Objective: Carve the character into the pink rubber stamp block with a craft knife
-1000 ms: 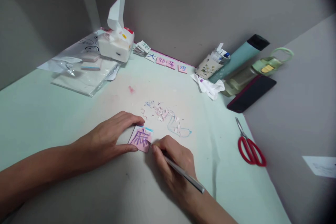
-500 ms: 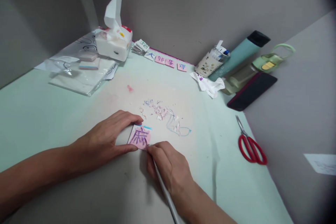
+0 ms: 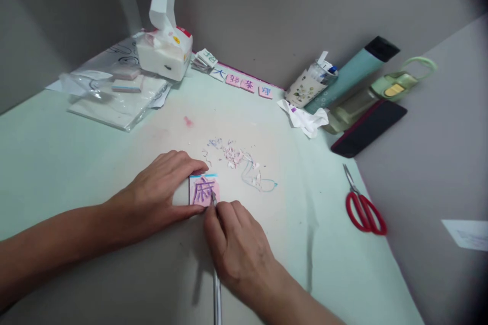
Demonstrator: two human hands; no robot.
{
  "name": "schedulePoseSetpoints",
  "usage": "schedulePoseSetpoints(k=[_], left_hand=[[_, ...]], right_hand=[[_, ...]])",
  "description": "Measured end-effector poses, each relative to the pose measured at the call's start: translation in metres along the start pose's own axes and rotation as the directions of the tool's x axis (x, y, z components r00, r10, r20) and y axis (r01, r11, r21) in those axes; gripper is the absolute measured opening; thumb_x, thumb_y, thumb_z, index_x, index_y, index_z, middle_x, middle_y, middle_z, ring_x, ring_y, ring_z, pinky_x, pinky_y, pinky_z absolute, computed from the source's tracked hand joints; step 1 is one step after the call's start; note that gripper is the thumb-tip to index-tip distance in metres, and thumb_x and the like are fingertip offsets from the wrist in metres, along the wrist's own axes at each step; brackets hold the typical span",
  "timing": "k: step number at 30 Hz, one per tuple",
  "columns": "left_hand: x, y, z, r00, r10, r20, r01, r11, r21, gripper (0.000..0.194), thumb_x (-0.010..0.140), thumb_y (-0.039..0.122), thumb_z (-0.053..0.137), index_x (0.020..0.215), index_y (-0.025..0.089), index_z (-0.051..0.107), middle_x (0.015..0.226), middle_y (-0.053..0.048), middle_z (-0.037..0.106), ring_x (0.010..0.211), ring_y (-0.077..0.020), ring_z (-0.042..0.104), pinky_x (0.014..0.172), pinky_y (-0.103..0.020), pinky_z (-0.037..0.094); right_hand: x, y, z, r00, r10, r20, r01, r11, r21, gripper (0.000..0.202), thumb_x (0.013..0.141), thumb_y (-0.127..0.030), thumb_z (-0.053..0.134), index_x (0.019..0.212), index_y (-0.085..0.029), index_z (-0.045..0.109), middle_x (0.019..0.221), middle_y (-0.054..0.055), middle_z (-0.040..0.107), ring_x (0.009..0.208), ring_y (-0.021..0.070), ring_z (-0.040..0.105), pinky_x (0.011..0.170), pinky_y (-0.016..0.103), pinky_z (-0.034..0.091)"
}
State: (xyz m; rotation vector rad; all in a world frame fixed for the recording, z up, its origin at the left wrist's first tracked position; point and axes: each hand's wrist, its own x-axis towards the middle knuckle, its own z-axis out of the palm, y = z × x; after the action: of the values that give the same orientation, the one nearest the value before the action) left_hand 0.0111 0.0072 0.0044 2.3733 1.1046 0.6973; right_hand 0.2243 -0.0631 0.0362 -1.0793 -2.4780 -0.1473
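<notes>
The silver pen-like tool (image 3: pixel 217 297) runs nearly upright in the frame, its long axis going from the bottom edge, a little left of centre, up to a narrow dark tip that points at the top of the picture. Its slim shaft is smooth and shiny, partly hidden by the right hand (image 3: pixel 242 246), which pinches it close to the tip with thumb and fingers. That tip lies over the right part of the purple character on the pink block (image 3: pixel 202 199); whether it is cutting in cannot be told. The block sits just left of the frame's centre, almost square, so no long axis stands out; its character reads upright, with a bright blue strip along the top edge and a paler left side. The left hand (image 3: pixel 162 188) grips it between thumb at the lower edge and fingers at the upper. Pinkish shavings (image 3: pixel 232 156) lie above and to the right.
</notes>
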Motion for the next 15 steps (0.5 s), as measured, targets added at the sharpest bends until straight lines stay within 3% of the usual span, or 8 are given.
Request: schedulePoseSetpoints(k=[6,11,15], left_hand=[[-0.001,-0.001,0.0,1.0,-0.017,0.02,0.017,1.0,0.002,0.047,0.096,0.053,0.07,0.131,0.026,0.056,0.118,-0.005,0.066,0.111,-0.0288,0.061,0.097,-0.04,0.046],[-0.001,-0.003,-0.003,0.999,-0.017,0.043,0.017,1.0,-0.016,0.047,0.096,0.051,0.071,0.133,0.026,0.057,0.122,-0.005,0.066,0.115,-0.0298,0.062,0.097,-0.041,0.047],[0.001,-0.003,-0.003,0.999,-0.026,0.043,0.027,1.0,-0.014,0.047,0.094,0.05,0.072,0.132,0.026,0.057,0.121,-0.005,0.066,0.115,-0.0305,0.062,0.097,-0.042,0.047]], right_hand=[[-0.002,0.005,-0.001,0.999,0.052,0.007,-0.052,0.996,0.078,0.035,0.104,-0.002,0.034,0.105,-0.007,0.068,0.08,0.01,0.066,0.066,0.0224,0.056,0.056,0.034,0.051],[-0.007,0.011,0.003,0.963,0.269,-0.013,-0.251,0.913,0.321,0.023,0.107,-0.01,0.044,0.103,-0.018,0.065,0.086,0.006,0.068,0.074,0.0177,0.063,0.064,0.027,0.053],[-0.006,0.014,0.008,0.911,0.408,-0.059,-0.33,0.807,0.489,0.015,0.104,-0.011,0.054,0.101,-0.019,0.066,0.086,0.003,0.069,0.074,0.0142,0.067,0.068,0.024,0.053]])
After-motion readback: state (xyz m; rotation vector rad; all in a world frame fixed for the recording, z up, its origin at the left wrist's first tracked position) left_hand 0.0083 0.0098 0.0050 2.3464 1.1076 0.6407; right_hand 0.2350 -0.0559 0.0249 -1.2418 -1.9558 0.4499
